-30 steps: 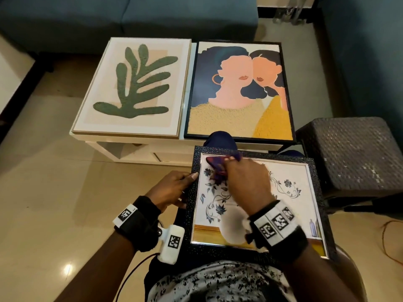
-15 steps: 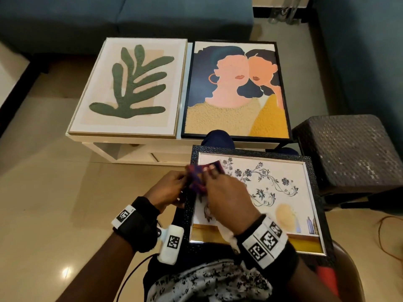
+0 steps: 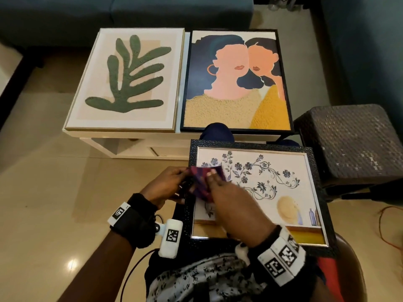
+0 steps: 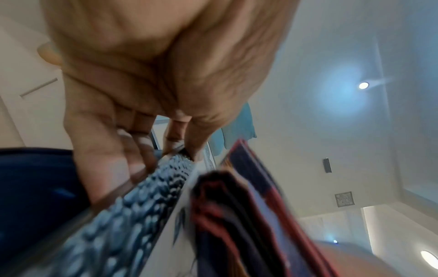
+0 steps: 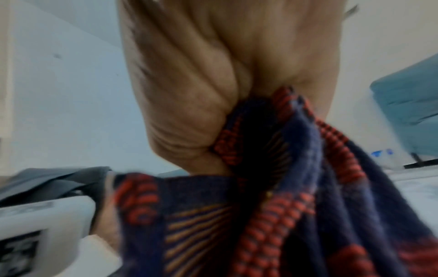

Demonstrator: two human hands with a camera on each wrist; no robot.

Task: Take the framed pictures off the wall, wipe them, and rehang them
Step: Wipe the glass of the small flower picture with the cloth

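A floral picture in a black textured frame (image 3: 318, 192) lies flat on my lap. My right hand (image 3: 226, 197) grips a navy and red cloth (image 3: 202, 182) and presses it on the glass near the picture's left edge. In the right wrist view the cloth (image 5: 272, 196) is bunched in the palm. My left hand (image 3: 168, 186) holds the frame's left edge (image 4: 132, 204), fingers curled round it. Two more framed pictures, a green leaf (image 3: 128, 77) and two faces (image 3: 235, 81), lie flat on the white table (image 3: 130, 147).
A dark woven stool (image 3: 353, 144) stands to the right of my lap. A blue sofa (image 3: 130, 16) runs behind the table. An orange cable (image 3: 390, 216) lies on the tiled floor at far right.
My right hand has swept the cloth left across the glass, from the upper middle to the picture's left edge beside my left hand. The left hand keeps its hold on the frame.
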